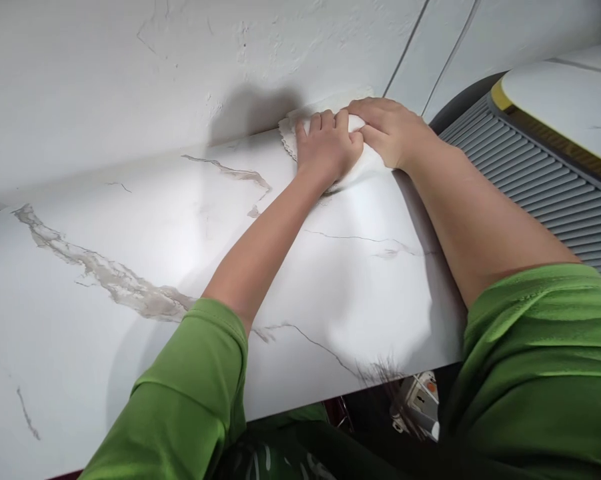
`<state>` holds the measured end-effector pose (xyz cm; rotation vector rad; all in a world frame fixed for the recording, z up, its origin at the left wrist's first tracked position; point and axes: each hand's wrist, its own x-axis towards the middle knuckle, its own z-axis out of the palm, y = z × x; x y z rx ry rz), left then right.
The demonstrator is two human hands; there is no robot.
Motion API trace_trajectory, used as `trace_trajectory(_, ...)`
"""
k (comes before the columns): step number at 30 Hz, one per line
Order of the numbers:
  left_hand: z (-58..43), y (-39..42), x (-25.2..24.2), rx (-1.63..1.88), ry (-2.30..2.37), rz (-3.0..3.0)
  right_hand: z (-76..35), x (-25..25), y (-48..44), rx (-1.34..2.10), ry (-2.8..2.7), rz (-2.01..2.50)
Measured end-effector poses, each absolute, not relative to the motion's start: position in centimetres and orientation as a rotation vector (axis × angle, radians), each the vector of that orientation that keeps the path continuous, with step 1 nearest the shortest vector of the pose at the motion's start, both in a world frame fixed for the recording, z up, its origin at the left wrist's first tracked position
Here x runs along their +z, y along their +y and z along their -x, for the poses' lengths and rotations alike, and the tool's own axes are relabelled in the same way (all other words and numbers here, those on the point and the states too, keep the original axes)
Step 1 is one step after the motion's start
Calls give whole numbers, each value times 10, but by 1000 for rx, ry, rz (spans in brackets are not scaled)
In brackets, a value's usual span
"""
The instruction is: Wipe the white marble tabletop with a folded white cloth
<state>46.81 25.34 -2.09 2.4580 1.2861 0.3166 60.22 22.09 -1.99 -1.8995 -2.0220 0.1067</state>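
Observation:
A white cloth (359,175) with a scalloped edge lies bunched on the marble-patterned tabletop (365,287), up against the wall. My left hand (329,147) presses down on it, fingers curled over the fabric. Right beside it, my right hand (387,130) grips the cloth's far right part, its thumb close to the left hand's thumb. The palms and part of the cloth under them are hidden.
A white wall (130,80) with small rough marks borders the table's back edge. At the right stands a grey ribbed panel (540,180) with a gold-trimmed white top (570,100). Below the front edge, a white power strip (423,403) is partly visible.

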Motion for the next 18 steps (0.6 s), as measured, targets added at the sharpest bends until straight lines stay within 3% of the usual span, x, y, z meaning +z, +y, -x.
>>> trace_trajectory(9, -424, 214, -6, 305, 1311, -2591, -571, -24, 188, 9, -2089, 1918)
trace_trajectory(18, -351, 135, 0, 213, 1226, -2688, -497, -22, 92, -103, -2084, 1991)
